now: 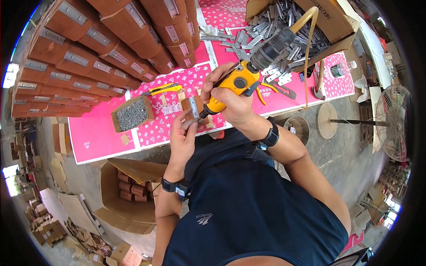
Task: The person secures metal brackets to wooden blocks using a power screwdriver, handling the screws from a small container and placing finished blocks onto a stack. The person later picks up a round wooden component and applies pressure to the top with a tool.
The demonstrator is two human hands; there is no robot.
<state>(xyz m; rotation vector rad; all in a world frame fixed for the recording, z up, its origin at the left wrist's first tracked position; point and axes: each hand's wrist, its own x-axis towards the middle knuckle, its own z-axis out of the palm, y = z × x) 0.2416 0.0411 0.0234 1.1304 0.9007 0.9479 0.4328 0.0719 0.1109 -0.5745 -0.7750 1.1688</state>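
My right hand (233, 99) is wrapped round a yellow-and-black power screwdriver (239, 82), tilted with its bit down to the left. A tan hose (309, 40) loops at its far end. The bit's tip meets the lower end of a silver metal plate (193, 107), over a brown piece mostly hidden by my hands. Thumb and fingers of my left hand (182, 137) are pinched at that end of the plate, close beside the bit. Just left lies an open cardboard tray of small screws (132, 114), with a yellow-handled tool (163, 89) beyond it.
Brown curved pieces with metal plates (102, 66) are stacked high at the left. A cardboard box (328, 22) of metal strips stands at the back right, near pliers (262, 94), a hammer (318, 84) and a bottle (339, 70). A fan (392, 124) stands right of the pink-covered table (95, 142).
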